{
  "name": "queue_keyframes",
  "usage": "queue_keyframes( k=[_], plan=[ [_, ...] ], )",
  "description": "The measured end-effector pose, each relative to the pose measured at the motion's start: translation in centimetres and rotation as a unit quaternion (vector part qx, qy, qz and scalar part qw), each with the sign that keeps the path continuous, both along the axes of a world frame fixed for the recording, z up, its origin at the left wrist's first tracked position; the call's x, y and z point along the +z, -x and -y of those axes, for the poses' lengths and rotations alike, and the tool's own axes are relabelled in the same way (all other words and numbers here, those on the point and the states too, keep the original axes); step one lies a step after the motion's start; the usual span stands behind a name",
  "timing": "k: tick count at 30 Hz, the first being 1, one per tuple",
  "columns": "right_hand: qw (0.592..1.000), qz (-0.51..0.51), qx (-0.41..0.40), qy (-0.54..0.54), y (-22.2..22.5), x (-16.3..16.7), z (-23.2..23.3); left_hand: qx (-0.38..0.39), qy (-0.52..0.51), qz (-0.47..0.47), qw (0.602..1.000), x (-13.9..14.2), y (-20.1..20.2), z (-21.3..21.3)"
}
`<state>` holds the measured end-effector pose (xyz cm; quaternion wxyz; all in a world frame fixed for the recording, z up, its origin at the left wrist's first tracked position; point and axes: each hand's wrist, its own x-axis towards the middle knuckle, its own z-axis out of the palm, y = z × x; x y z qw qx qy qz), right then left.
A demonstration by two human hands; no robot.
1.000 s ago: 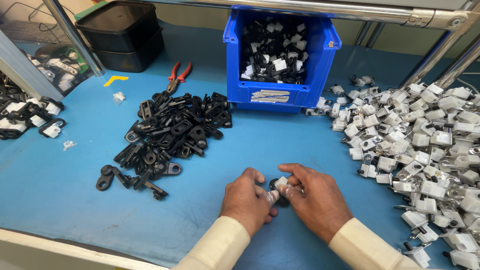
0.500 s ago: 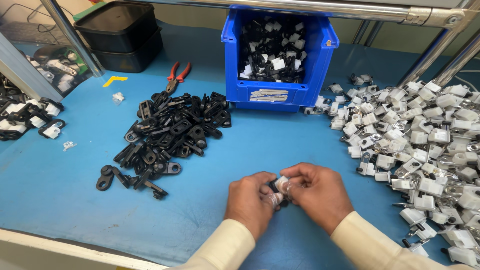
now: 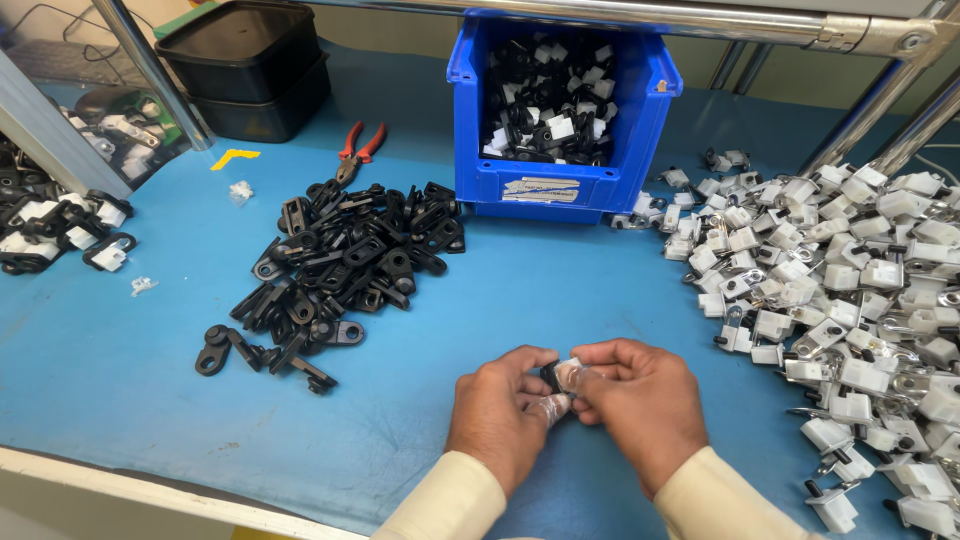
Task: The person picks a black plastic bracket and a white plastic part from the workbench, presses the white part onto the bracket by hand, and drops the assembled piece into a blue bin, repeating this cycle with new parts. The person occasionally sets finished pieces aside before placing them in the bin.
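My left hand (image 3: 503,415) and my right hand (image 3: 640,405) meet low over the blue work mat (image 3: 150,360), near its front edge. Between their fingertips they pinch one small part (image 3: 560,375), a black plastic piece pressed against a white one; most of it is hidden by my fingers. A heap of black plastic clips (image 3: 345,265) lies to the left of my hands. A wide spread of white and metal parts (image 3: 850,280) lies to the right.
A blue bin (image 3: 560,190) with joined black and white parts stands at the back centre. Red-handled pliers (image 3: 358,150) lie beside it, black trays (image 3: 245,60) behind. More joined parts (image 3: 60,225) sit at the far left. Metal frame tubes (image 3: 870,115) cross the back right.
Both hands stayed in the same spot, fingers working slightly on the small part. The view shifted a little; nothing on the mat moved.
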<state>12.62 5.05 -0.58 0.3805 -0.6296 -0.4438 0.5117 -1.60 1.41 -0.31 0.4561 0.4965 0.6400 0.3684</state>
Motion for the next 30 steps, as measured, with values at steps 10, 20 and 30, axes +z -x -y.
queue_keyframes(
  k=[10,20,30],
  plan=[
    [0.995,-0.066,0.013,0.071,-0.1,0.5,0.6,0.046,0.07,0.177,0.981,-1.1,0.1,-0.4],
    [0.953,-0.107,0.132,0.25,-2.2,-1.5,-2.8,0.024,0.065,0.266,0.962,-3.9,0.2,-0.4],
    [0.987,-0.082,0.023,0.133,-0.5,-1.2,-1.2,0.068,0.107,0.257,0.958,-3.3,-0.2,-0.7]
  ],
)
